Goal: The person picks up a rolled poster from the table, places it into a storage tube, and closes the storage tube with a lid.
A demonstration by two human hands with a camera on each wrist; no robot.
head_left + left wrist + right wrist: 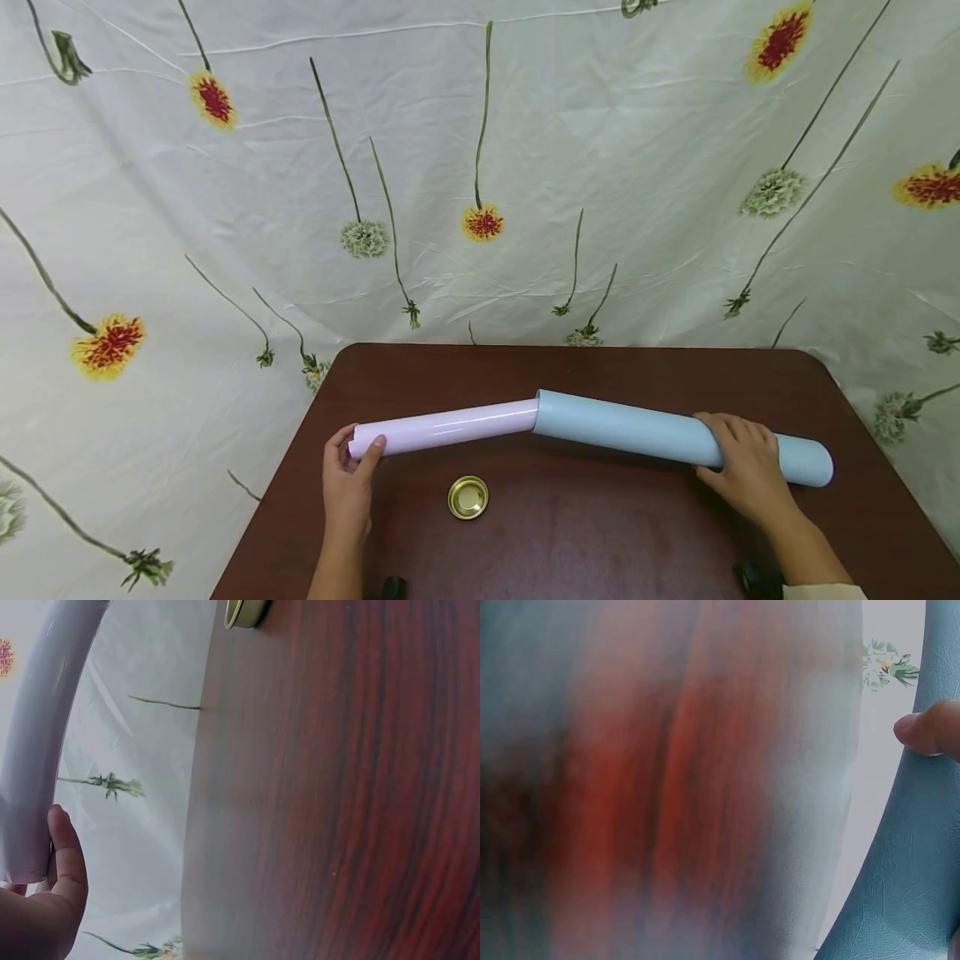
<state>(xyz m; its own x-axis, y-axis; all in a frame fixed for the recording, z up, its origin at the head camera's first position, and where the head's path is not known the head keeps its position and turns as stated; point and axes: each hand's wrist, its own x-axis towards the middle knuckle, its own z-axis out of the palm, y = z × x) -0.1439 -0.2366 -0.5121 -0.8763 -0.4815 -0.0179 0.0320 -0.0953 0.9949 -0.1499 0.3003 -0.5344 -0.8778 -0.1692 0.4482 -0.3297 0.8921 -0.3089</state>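
- Head view: the left hand (348, 475) grips a lilac tube (450, 427) at its outer end, thumb on the near face and fingers round the far side.
- From that grip the lilac tube runs rightward, rising slightly, to the mouth of a light blue tube (622, 423). Its inner end is hidden there; how far it goes in cannot be told.
- The right hand (742, 467) holds the blue tube from above, nearer its outer end than its mouth, the fingers lying over the top and the thumb on the near side. A short stretch of blue, ending in a rounded edge, shows to the right of this grip.
- Between the two grips the tubes meet at a shallow angle, highest about the join.
- A small round gold dish (468, 498) sits between the hands, nearer the left one, on the near side of the lilac tube and apart from it.
- Under both grips lies a dark reddish-brown table (600, 533); beyond them hangs a white cloth (420, 83) printed with flowers. A pale sleeve (823, 592) shows behind the right hand.
- Left wrist view: a digit lies along the lilac tube's side.
- Right wrist view: a fingertip presses the blue tube, whose surface shows fine creases; the table is blurred.
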